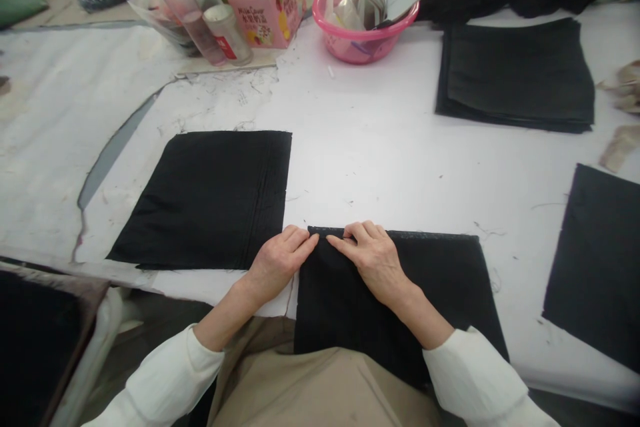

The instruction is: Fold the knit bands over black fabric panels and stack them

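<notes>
A black fabric piece (445,293) lies at the table's front edge, reaching down to my lap. Along its far edge runs a narrow folded strip with a greyish line. My left hand (278,261) pinches the far left corner of this cloth, thumb on top and fingers curled behind the edge. Just to the right, my right hand (374,259) grips the same far edge, its thumb pointing toward the left thumb and its fingers bent over the fold. Left of my hands rests a stack of black fabric pieces (215,197), with faint creases near its right side.
Another black fabric stack (520,77) lies at the back right, and more black fabric (600,267) at the right edge. A pink basin (360,47) holds a notebook and small items. Beside it stand a pink box (273,13) and a purple-topped bottle (183,10).
</notes>
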Motion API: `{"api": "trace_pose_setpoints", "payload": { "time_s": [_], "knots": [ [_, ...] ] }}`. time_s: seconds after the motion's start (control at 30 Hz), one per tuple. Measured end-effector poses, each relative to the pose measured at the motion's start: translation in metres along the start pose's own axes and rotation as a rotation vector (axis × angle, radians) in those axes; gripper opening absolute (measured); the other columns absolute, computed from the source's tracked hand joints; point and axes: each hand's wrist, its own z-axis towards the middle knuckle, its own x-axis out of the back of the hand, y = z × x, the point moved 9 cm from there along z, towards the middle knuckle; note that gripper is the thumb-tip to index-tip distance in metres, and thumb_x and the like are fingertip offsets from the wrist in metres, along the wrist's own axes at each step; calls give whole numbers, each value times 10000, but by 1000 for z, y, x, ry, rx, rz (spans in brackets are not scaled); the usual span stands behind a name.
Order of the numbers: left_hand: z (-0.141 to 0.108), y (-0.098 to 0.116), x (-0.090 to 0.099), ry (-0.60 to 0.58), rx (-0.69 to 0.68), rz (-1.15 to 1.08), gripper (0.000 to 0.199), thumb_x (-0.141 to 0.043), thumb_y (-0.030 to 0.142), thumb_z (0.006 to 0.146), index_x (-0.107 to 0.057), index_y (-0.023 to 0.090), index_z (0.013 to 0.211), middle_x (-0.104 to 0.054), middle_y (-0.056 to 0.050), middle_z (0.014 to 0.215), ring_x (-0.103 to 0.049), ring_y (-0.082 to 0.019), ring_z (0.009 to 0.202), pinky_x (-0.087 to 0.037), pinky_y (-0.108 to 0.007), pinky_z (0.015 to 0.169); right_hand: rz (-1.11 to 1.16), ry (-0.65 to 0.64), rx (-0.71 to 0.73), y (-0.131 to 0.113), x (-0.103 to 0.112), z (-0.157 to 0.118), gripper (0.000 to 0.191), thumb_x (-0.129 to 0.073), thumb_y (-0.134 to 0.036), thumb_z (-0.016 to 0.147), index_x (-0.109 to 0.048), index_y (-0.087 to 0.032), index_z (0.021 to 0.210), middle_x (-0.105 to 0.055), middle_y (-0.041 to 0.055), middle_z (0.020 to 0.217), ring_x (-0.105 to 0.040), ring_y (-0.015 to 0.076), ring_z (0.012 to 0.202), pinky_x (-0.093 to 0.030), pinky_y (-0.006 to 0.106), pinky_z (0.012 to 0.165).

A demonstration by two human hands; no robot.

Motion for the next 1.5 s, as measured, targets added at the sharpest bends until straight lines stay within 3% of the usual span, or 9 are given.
{"api": "trace_pose_setpoints", "payload": {
  "time_s": [0.53,0.7,0.83,1.07,1.3,1.5],
  "knots": [
    [-8,2,0,-29,9,106,230,-468,67,932,-613,95,1109,-644,-148,1077,-590,-245,1015,-560,-401,839,-89,-38,41,-5,-4,0,369,-499,-158,956,-580,-329,1273,-556,47,944,-433,171,862,-324,325,743],
    [-6,-1,14,-16,43,113,177,-477,68,927,-633,101,1004,-640,-141,1055,-579,-249,1017,-549,-414,871,-94,-49,44,-5,-4,0,368,-489,-158,960,-577,-320,1279,-553,51,948,-433,175,873,-321,331,747],
    [2,5,27,88,123,61,211,-484,87,934,-617,119,1094,-629,-132,1088,-567,-242,1049,-526,-422,932,-90,-39,53,-6,-3,0,358,-485,-167,964,-581,-318,1274,-554,50,940,-425,173,865,-317,330,741],
    [7,20,-8,50,148,17,295,-451,79,942,-580,111,1205,-624,-134,1047,-576,-226,992,-539,-413,880,-77,-66,29,-4,-5,-1,327,-432,-195,992,-593,-307,1254,-551,45,931,-433,173,880,-324,327,752],
    [2,17,-10,36,132,17,306,-476,102,946,-594,121,1228,-618,-121,1040,-563,-211,981,-526,-385,900,-9,-68,72,16,6,-5,253,-495,-230,967,-647,-276,1164,-569,46,931,-446,175,886,-343,318,762],
    [2,19,-10,31,118,46,334,-506,89,930,-597,110,1250,-610,-128,1063,-554,-222,1024,-515,-378,935,14,-69,132,23,6,-12,280,-481,-227,975,-624,-282,1210,-556,49,956,-444,167,877,-361,302,767]
  ]
}}
